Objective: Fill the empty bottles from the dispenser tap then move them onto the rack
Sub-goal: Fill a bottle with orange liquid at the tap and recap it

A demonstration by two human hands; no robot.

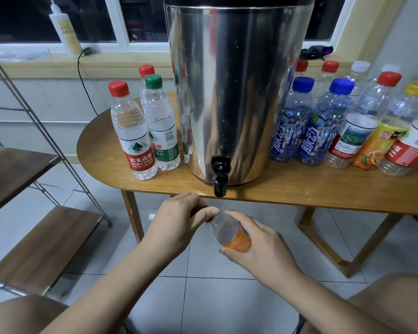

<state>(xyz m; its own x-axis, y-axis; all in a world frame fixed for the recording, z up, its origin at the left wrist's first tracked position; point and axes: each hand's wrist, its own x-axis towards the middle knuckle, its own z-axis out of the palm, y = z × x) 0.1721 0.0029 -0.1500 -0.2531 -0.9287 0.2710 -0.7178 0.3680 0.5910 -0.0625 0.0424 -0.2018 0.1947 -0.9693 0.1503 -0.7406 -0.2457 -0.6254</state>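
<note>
The rack (15,169) stands far to my left, its wooden shelves well apart from anything I hold. On the bench (299,189), left of the dispenser (227,92), stand the red-capped bottle (133,136) and the green-capped bottle (163,131), both upright and capped, with a third behind them. Below the bench edge my left hand (179,220) curls its thumb and fingers round the top of the orange-labelled bottle (223,231); the mouth is hidden under them, so I cannot tell whether the cap is on. The tap (220,182) hangs off the bench edge just above that pinch, its spout pointing down. The bottle lies tilted, its long axis running from the neck at upper left to the base at lower right, so the mouth points toward my left hand and not up at the spout. It looks clear and unfilled. My right hand (258,242) wraps the labelled body from the right, thumb under the label. I judge that the neck must come upright under the spout, and my right hand carries it there. Further right the empty bottles (348,131) crowd the bench
</note>
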